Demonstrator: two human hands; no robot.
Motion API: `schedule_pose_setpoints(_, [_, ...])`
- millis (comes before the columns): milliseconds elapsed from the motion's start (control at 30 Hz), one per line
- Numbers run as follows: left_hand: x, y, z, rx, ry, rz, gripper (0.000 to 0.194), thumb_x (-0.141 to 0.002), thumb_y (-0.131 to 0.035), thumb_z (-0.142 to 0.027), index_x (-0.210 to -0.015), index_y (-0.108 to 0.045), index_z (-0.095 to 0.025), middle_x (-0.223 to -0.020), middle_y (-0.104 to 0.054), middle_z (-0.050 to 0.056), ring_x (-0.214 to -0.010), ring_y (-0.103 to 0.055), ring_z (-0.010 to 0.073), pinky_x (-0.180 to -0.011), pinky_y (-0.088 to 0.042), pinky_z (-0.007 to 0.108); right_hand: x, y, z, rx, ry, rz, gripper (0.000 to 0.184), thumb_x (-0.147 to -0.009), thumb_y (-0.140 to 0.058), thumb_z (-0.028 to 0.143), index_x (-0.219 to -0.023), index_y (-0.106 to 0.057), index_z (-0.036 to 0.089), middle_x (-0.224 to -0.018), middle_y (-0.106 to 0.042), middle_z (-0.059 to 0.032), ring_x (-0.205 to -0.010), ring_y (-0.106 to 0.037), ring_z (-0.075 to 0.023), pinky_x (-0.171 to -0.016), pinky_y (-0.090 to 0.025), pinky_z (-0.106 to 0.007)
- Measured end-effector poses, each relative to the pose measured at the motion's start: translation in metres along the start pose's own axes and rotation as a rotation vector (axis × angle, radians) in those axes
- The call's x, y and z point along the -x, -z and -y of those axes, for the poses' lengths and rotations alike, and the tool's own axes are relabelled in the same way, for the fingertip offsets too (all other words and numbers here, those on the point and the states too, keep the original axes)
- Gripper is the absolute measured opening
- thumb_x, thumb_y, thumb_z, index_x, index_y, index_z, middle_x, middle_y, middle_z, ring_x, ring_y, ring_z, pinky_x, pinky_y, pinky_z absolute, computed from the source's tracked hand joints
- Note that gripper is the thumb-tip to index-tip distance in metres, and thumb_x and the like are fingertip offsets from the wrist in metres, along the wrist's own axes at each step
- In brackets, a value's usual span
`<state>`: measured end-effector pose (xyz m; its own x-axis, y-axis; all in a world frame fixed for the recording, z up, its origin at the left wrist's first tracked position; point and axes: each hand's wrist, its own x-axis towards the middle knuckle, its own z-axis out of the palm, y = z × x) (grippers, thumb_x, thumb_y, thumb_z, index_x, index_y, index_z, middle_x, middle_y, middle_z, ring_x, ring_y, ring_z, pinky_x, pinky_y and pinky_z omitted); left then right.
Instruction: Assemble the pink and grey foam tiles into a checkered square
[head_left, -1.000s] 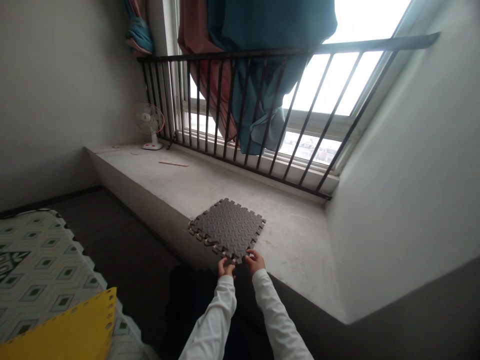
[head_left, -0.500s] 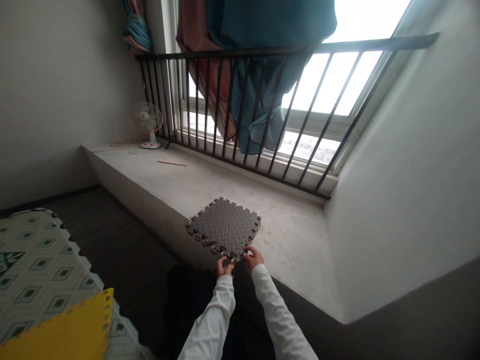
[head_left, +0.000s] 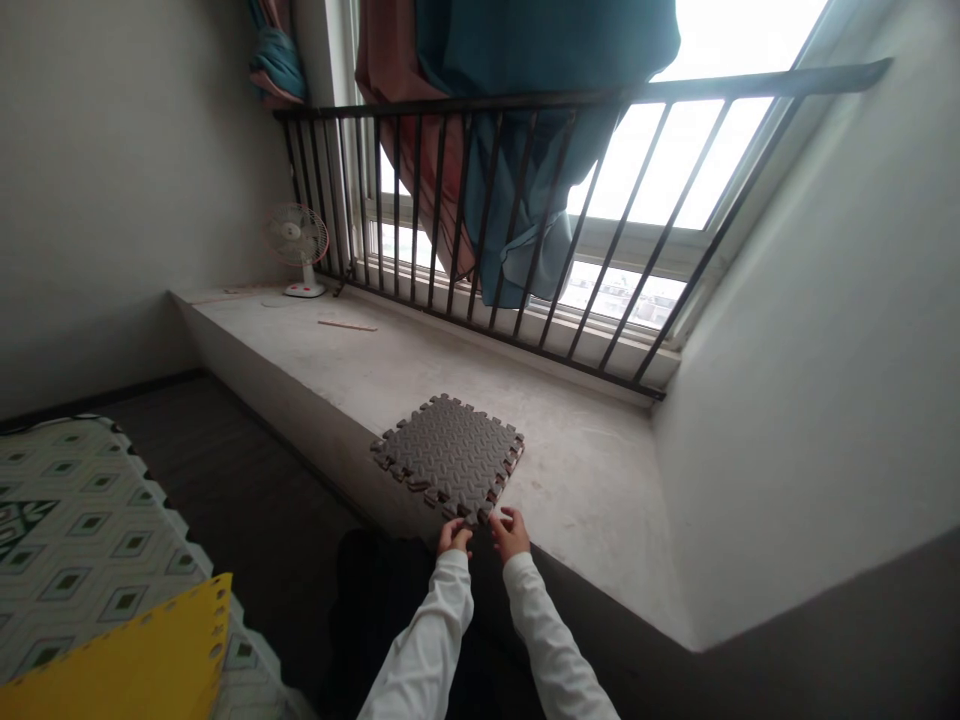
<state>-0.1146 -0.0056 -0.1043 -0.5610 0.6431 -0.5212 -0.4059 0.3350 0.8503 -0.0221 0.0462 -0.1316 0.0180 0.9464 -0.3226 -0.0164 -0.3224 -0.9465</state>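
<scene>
A dark brown interlocking foam floor tile [head_left: 454, 450] with a raised tread pattern lies on the pale window ledge, its near-left side reaching over the ledge's front edge. Beneath its toothed border more layers show, so it looks like a small stack. My left hand [head_left: 454, 538] is at the near corner, fingers closed on the left side of that corner. Just across the corner, my right hand [head_left: 511, 535] has its thumb and bent fingers against the right side of the edge. The fingertips under the tile are hidden.
A small white fan [head_left: 300, 245] and a thin stick [head_left: 346, 326] are on the ledge [head_left: 592, 510]. Behind stand a black railing [head_left: 480, 105] and hanging curtains [head_left: 547, 50]. At lower left, a yellow sheet with holes [head_left: 135, 660] lies on a patterned mat [head_left: 90, 530].
The foam tile has shifted slightly left, and its lower layers show more along the right edge. My right hand has drawn back a little from the top of the edge.
</scene>
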Motion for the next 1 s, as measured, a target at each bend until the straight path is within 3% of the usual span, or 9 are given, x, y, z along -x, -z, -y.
schedule_pose_setpoints(133, [-0.001, 0.0, 0.001, 0.01, 0.009, 0.016, 0.017, -0.06, -0.05, -0.012, -0.074, -0.054, -0.02, -0.074, -0.059, 0.001, -0.07, -0.056, 0.0136, -0.042, -0.038, 0.017, 0.007, -0.008, 0.002, -0.194, -0.251, -0.024, 0.051, -0.049, -0.067, 0.046, -0.088, -0.043, 0.023, -0.066, -0.055, 0.0016, -0.057, -0.056, -0.0129, -0.047, -0.043, -0.025])
schedule_pose_setpoints(233, [-0.002, 0.001, 0.0, 0.011, 0.019, 0.03, 0.018, -0.06, -0.049, -0.012, -0.075, -0.054, -0.02, -0.075, -0.06, 0.001, -0.072, -0.056, 0.0141, -0.042, -0.038, 0.016, 0.01, -0.015, 0.013, -0.294, -0.328, -0.023, 0.055, -0.053, -0.066, 0.044, -0.098, -0.04, 0.025, -0.061, -0.055, 0.0026, -0.054, -0.057, -0.0139, -0.048, -0.043, -0.026])
schedule_pose_setpoints(500, [0.001, 0.0, -0.002, 0.049, 0.015, 0.11, 0.023, -0.058, -0.047, -0.011, -0.078, -0.054, -0.02, -0.081, -0.059, 0.001, -0.073, -0.055, 0.0132, -0.042, -0.037, 0.016, 0.014, -0.028, 0.029, -0.317, -0.145, -0.089, 0.083, -0.05, -0.067, 0.043, -0.123, -0.031, 0.026, -0.045, -0.049, 0.009, -0.035, -0.043, -0.0058, -0.039, -0.033, -0.017])
schedule_pose_setpoints(633, [0.0, -0.003, 0.0, 0.059, 0.077, 0.062, 0.019, -0.059, -0.046, -0.013, -0.076, -0.053, -0.02, -0.079, -0.057, 0.003, -0.076, -0.054, 0.0152, -0.043, -0.038, 0.018, 0.008, -0.027, 0.035, -0.262, -0.154, -0.084, 0.088, -0.048, -0.068, 0.041, -0.126, -0.033, 0.022, -0.037, -0.039, 0.0113, -0.031, -0.034, -0.0045, -0.035, -0.03, -0.018])
schedule_pose_setpoints(833, [-0.009, -0.007, 0.007, 0.073, 0.124, 0.02, 0.015, -0.06, -0.046, -0.018, -0.074, -0.049, -0.021, -0.079, -0.057, 0.003, -0.081, -0.055, 0.018, -0.045, -0.041, 0.021, -0.011, -0.038, 0.048, -0.188, -0.136, -0.094, 0.083, -0.052, -0.066, 0.037, -0.126, -0.034, 0.019, -0.034, -0.035, 0.0116, -0.03, -0.033, -0.0051, -0.033, -0.027, -0.017])
schedule_pose_setpoints(1000, [-0.018, -0.013, 0.017, 0.057, 0.138, 0.015, 0.017, -0.058, -0.047, -0.016, -0.074, -0.049, -0.022, -0.08, -0.059, 0.006, -0.079, -0.057, 0.0201, -0.047, -0.044, 0.024, -0.027, -0.063, 0.064, -0.091, -0.158, -0.089, 0.073, -0.06, -0.059, 0.032, -0.127, -0.033, 0.022, -0.043, -0.044, 0.0083, -0.034, -0.042, -0.007, -0.032, -0.028, -0.017])
